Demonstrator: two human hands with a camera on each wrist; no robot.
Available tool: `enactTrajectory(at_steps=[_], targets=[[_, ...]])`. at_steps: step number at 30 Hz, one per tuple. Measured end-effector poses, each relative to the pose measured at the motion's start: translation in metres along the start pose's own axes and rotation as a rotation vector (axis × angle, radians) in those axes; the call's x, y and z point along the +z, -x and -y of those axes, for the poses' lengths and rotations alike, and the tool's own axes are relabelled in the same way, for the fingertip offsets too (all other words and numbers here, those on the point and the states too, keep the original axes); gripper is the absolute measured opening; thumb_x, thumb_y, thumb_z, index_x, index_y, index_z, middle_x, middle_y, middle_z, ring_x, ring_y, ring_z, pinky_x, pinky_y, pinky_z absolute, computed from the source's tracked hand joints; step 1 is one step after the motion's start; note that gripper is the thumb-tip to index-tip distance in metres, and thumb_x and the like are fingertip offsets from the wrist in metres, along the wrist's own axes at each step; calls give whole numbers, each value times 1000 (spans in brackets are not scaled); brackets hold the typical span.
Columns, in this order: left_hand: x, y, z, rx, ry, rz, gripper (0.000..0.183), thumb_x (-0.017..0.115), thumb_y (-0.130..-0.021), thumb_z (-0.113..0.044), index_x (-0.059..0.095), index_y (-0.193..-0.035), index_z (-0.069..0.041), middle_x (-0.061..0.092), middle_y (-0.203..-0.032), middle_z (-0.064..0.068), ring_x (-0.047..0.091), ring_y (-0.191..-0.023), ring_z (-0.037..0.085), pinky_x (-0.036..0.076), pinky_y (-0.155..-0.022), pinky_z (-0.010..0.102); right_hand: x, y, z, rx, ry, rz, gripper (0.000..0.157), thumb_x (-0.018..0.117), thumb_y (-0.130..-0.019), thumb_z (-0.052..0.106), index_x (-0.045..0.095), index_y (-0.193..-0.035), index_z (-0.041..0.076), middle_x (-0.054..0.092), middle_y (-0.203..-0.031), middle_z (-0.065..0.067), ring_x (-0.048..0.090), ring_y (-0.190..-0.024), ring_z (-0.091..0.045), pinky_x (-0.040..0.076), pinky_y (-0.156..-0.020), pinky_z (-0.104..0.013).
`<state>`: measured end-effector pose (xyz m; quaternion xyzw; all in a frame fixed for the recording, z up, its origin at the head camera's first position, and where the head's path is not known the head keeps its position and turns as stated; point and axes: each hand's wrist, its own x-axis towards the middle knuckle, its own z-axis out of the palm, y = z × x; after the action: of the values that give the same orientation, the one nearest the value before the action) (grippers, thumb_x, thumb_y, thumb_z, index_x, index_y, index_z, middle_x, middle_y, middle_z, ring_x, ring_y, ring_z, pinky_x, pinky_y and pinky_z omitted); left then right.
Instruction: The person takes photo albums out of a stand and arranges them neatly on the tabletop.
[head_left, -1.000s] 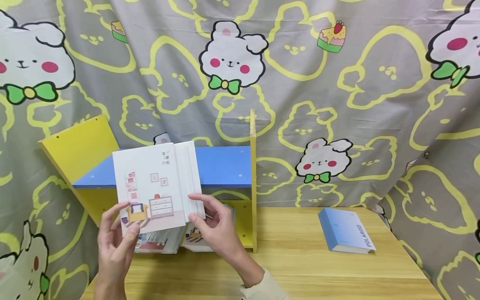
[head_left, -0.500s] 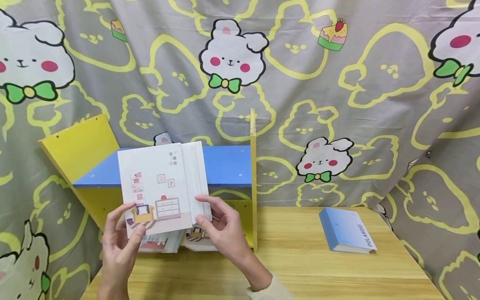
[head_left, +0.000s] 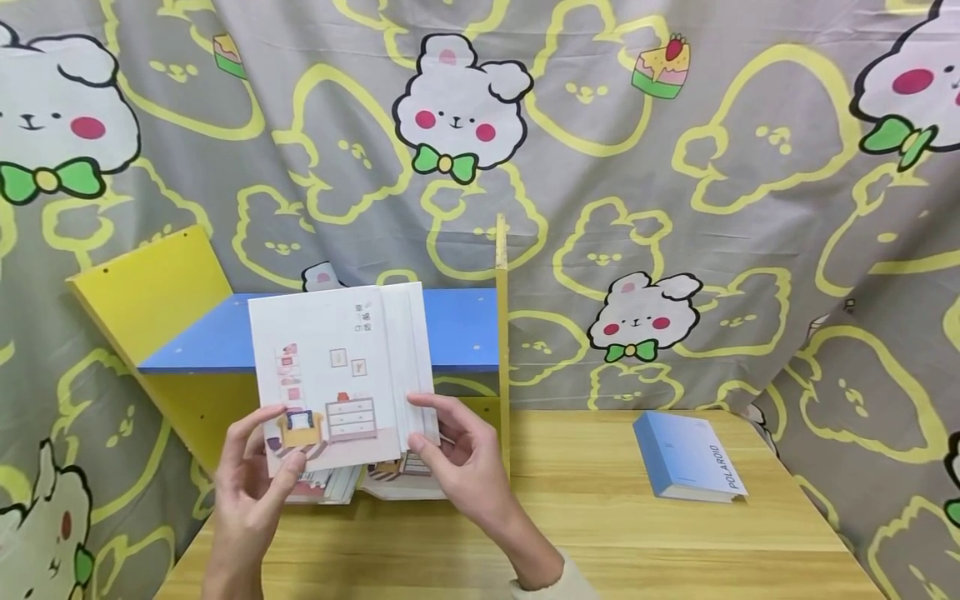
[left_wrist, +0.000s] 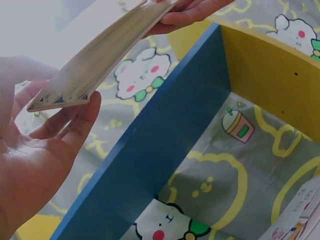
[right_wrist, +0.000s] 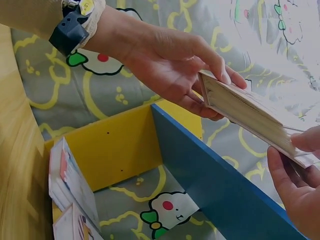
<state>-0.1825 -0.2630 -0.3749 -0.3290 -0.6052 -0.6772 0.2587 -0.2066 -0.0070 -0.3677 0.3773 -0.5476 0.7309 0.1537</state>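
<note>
A white book (head_left: 330, 342) with a drawn armchair and chest of drawers on its cover is raised in front of the shelf in the head view. My left hand (head_left: 251, 492) grips its lower left corner, thumb over the cover. At the right edge, my right hand (head_left: 468, 458) pinches the book between thumb and fingers. Both wrist views show the thick page block from below; the right wrist view has my right hand (right_wrist: 170, 62) at one end and my left hand (right_wrist: 300, 180) at the other.
Behind the book stands a shelf unit with a blue board (head_left: 461, 329) and yellow side panels (head_left: 157, 283). More books (head_left: 405, 479) lean in its lower part. A blue and white book marked POLAROID (head_left: 690, 458) lies on the wooden table (head_left: 637, 550) at right.
Both hands have carried the book a little to the right, keeping the same grip. The head view has shifted slightly.
</note>
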Motion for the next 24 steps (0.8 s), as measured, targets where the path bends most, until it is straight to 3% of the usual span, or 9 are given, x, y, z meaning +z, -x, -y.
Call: enactTrajectory(at_steps=[9, 19, 24], targets=[[8, -1, -1, -13, 12, 13, 67, 41, -89, 30, 35, -151, 5, 57, -132, 19, 71, -101, 25, 62, -61, 39, -8, 5, 7, 36, 3, -14, 41, 66, -97, -5, 61, -136, 3, 65, -132, -18, 66, -117, -28, 60, -90, -37], [17, -3, 4, 71, 18, 59, 69, 42, -84, 33, 37, -148, 8, 58, -128, 20, 71, -86, 19, 57, -49, 24, -20, 11, 10, -5, 19, -16, 42, 65, -96, -9, 60, -137, 1, 64, -133, -19, 66, -118, -29, 60, -89, -38], [22, -3, 5, 68, 19, 70, 68, 42, -85, 32, 36, -148, 8, 57, -131, 22, 70, -94, 21, 61, -65, 26, -24, 14, 12, 0, 23, -23, 43, 65, -95, -9, 60, -137, 0, 63, -133, -20, 66, -118, -28, 60, -90, -38]])
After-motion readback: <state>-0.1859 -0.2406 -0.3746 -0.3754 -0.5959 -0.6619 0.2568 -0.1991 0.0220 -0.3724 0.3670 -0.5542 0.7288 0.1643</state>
